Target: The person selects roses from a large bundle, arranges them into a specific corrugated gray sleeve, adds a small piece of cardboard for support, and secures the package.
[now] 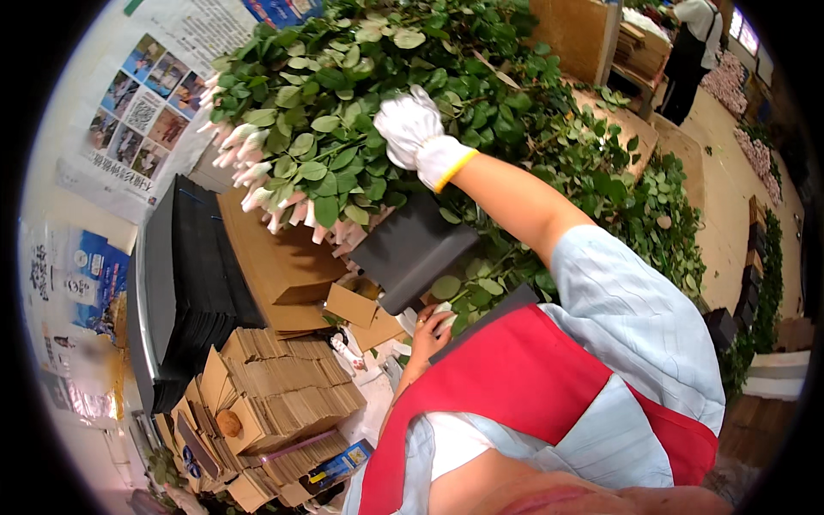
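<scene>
A tall heap of leafy rose stems [369, 112] fills the upper middle, with pale pink and white sleeved heads [249, 159] jutting out along its left side. Into its leaves reaches my right hand [410, 130], in a white glove with a yellow cuff; its fingertips are partly lost in the foliage. Low in front of my chest, my bare left hand [427, 335] is closed around a pale-headed rose [444, 318], whose leaves spread to the right. A dark grey folded sheet [416, 249] lies between the heap and my left hand.
Upright black sheets [193, 283] and a brown cardboard panel [275, 257] stand at left. Below them are stacked cardboard pieces [287, 386] and a blue box [339, 468]. Scissors-like white-handled tool [346, 352] lies near my left hand. Another person [687, 51] stands far right.
</scene>
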`<state>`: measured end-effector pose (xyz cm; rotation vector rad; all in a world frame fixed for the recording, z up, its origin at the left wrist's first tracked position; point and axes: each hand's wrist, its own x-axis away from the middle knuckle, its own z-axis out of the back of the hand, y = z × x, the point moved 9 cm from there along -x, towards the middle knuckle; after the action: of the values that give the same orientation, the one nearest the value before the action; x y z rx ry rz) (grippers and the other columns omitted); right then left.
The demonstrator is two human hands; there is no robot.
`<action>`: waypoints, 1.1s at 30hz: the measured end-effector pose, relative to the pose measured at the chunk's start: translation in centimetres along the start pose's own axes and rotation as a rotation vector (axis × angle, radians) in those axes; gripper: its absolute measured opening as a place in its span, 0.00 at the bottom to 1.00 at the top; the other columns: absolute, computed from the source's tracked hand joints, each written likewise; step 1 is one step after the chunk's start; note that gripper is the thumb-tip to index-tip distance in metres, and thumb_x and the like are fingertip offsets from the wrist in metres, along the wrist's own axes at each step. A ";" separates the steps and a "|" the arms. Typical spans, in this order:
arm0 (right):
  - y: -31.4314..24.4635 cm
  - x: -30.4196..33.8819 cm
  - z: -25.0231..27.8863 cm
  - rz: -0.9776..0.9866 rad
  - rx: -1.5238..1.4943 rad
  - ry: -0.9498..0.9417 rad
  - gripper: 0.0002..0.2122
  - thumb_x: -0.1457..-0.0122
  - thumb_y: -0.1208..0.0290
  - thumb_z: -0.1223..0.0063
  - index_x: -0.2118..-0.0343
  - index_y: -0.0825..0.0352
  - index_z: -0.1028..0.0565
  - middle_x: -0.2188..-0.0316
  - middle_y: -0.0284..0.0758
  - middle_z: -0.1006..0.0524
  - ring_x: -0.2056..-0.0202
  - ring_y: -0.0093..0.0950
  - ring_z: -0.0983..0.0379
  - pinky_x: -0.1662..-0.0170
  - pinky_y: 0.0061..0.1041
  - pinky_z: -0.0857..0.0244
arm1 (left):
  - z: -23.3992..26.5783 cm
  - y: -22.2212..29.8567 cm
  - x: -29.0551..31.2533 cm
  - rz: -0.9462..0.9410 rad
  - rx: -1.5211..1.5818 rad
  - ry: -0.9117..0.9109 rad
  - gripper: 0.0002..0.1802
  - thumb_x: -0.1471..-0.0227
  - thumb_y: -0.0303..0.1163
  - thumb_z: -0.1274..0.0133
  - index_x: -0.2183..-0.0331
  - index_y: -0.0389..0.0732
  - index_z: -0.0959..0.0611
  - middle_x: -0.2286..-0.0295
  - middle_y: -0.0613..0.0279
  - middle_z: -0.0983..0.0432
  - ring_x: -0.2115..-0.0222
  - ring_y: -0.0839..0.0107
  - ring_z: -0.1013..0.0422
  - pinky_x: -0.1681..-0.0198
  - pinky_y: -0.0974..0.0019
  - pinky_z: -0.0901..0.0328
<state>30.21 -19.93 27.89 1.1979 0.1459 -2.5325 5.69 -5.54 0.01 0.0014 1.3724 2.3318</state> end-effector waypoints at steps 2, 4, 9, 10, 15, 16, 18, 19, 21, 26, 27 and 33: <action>0.8 1.0 0.6 0.076 -0.131 0.137 0.04 0.60 0.69 0.45 0.79 0.57 0.26 0.78 0.32 0.28 0.72 0.32 0.26 0.63 0.32 0.30 | -0.6 -1.4 -0.5 0.074 0.140 0.002 0.26 0.56 0.25 0.42 0.51 0.43 0.24 0.51 0.50 0.35 0.52 0.53 0.33 0.51 0.60 0.33; 0.2 0.9 -0.1 0.028 -0.116 -0.145 0.03 0.60 0.71 0.46 0.78 0.58 0.26 0.77 0.34 0.27 0.76 0.36 0.26 0.71 0.37 0.29 | 0.2 -0.2 -0.3 0.258 0.105 -0.039 0.29 0.55 0.25 0.42 0.48 0.43 0.28 0.52 0.49 0.35 0.52 0.52 0.33 0.50 0.59 0.33; -2.6 -2.2 6.5 0.196 -0.280 0.224 0.18 0.55 0.60 0.43 0.62 0.63 0.28 0.60 0.37 0.27 0.61 0.37 0.27 0.58 0.37 0.33 | 0.3 0.4 -0.2 0.176 0.002 -0.014 0.31 0.57 0.29 0.43 0.49 0.41 0.30 0.55 0.47 0.32 0.53 0.48 0.34 0.49 0.59 0.38; -3.0 -2.8 4.5 0.206 -0.266 0.102 0.20 0.55 0.58 0.43 0.60 0.63 0.27 0.56 0.37 0.27 0.58 0.37 0.28 0.54 0.37 0.35 | 0.1 0.5 -0.5 0.179 0.006 0.010 0.31 0.57 0.29 0.43 0.49 0.41 0.30 0.55 0.47 0.32 0.53 0.48 0.34 0.49 0.59 0.38; -3.9 -2.7 -0.4 0.097 -0.076 -0.402 0.14 0.55 0.66 0.46 0.64 0.63 0.24 0.60 0.38 0.24 0.55 0.39 0.27 0.52 0.39 0.34 | 0.0 0.6 -0.5 0.309 -0.046 -0.051 0.31 0.59 0.29 0.42 0.49 0.42 0.29 0.53 0.48 0.32 0.52 0.49 0.35 0.49 0.58 0.38; -3.3 -2.8 -0.1 0.112 -0.127 -0.383 0.12 0.55 0.69 0.46 0.65 0.64 0.23 0.62 0.39 0.23 0.57 0.40 0.26 0.53 0.39 0.32 | -0.2 0.7 -0.6 0.297 -0.090 -0.074 0.31 0.59 0.29 0.42 0.49 0.42 0.29 0.53 0.48 0.32 0.52 0.49 0.35 0.49 0.57 0.38; -3.0 -3.7 4.6 0.032 -0.054 -0.439 0.12 0.52 0.74 0.51 0.62 0.62 0.26 0.65 0.39 0.22 0.67 0.42 0.22 0.68 0.38 0.26 | 0.4 0.7 -0.1 0.283 -0.092 -0.040 0.31 0.59 0.29 0.42 0.50 0.41 0.29 0.53 0.48 0.31 0.52 0.48 0.35 0.49 0.57 0.38; -2.4 -4.8 8.2 0.150 -0.064 -0.180 0.12 0.52 0.73 0.50 0.63 0.61 0.26 0.68 0.39 0.23 0.69 0.41 0.22 0.69 0.38 0.27 | 0.8 1.2 -0.3 0.246 -0.100 -0.037 0.31 0.59 0.30 0.42 0.50 0.40 0.29 0.54 0.48 0.30 0.52 0.48 0.35 0.49 0.57 0.38; -0.3 -7.5 13.0 0.261 -0.043 0.192 0.04 0.52 0.70 0.47 0.72 0.59 0.27 0.74 0.36 0.26 0.77 0.38 0.25 0.76 0.36 0.30 | 0.7 1.4 -0.6 0.221 -0.101 -0.040 0.29 0.59 0.31 0.43 0.51 0.38 0.28 0.56 0.46 0.28 0.54 0.46 0.35 0.50 0.55 0.37; 3.1 -18.1 16.4 0.239 0.078 0.381 0.08 0.53 0.75 0.48 0.68 0.64 0.26 0.75 0.41 0.25 0.74 0.42 0.26 0.70 0.39 0.32 | -0.1 0.7 -1.0 0.299 -0.065 -0.073 0.30 0.57 0.33 0.43 0.49 0.41 0.29 0.55 0.46 0.29 0.53 0.46 0.36 0.49 0.54 0.39; 3.3 -18.7 14.6 0.196 0.077 0.369 0.07 0.53 0.75 0.48 0.69 0.64 0.26 0.75 0.40 0.25 0.74 0.41 0.26 0.70 0.38 0.32 | -0.3 0.3 -0.7 0.280 -0.032 -0.018 0.31 0.57 0.31 0.43 0.48 0.41 0.30 0.54 0.46 0.30 0.53 0.46 0.37 0.48 0.54 0.39; -0.7 -4.6 -0.6 0.123 0.080 -0.150 0.05 0.55 0.65 0.46 0.77 0.58 0.24 0.75 0.35 0.26 0.73 0.34 0.26 0.68 0.37 0.32 | -0.4 1.0 0.3 0.079 -0.148 0.019 0.32 0.57 0.24 0.45 0.47 0.40 0.32 0.52 0.46 0.34 0.50 0.48 0.39 0.48 0.55 0.41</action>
<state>33.13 -17.97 30.93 1.0067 -0.0633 -2.5286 4.94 -6.17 0.53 -0.0106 1.2266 2.5000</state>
